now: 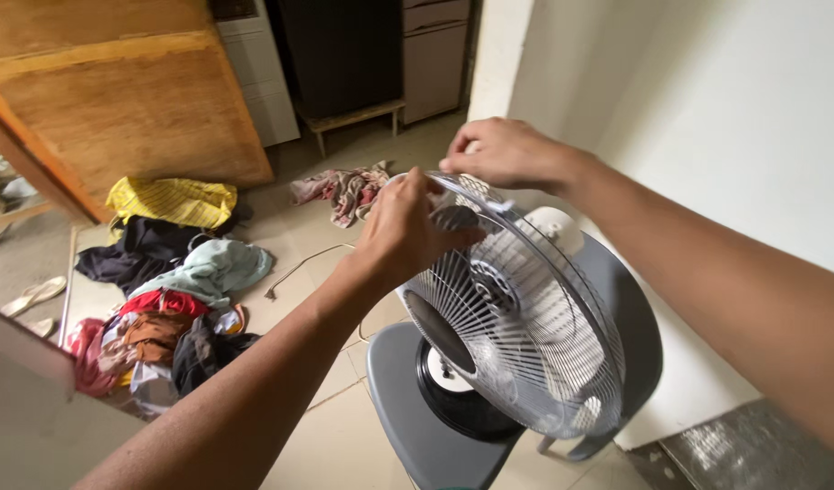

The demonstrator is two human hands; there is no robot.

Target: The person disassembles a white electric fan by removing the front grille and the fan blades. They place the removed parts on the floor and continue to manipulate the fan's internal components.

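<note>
Home: floor clothes pile (167, 299), cabinets (254, 73)

Cluttered tiled room — daylight on a white wall

Beige tile floor (299, 245); white wall (726, 109) at right; leaning plywood board (127, 109) at left; heap of clothes (172, 299) on the floor; crumpled cloth (344, 189) farther back; dark cabinet (340, 54) beside a white drawer unit (258, 77) — low wooden stool (353, 118) in front.

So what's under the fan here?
The fan, its white wire grille held by the left hand and right hand, rests on a grey chair. Its black base shows; the seat beneath it is covered.
</note>
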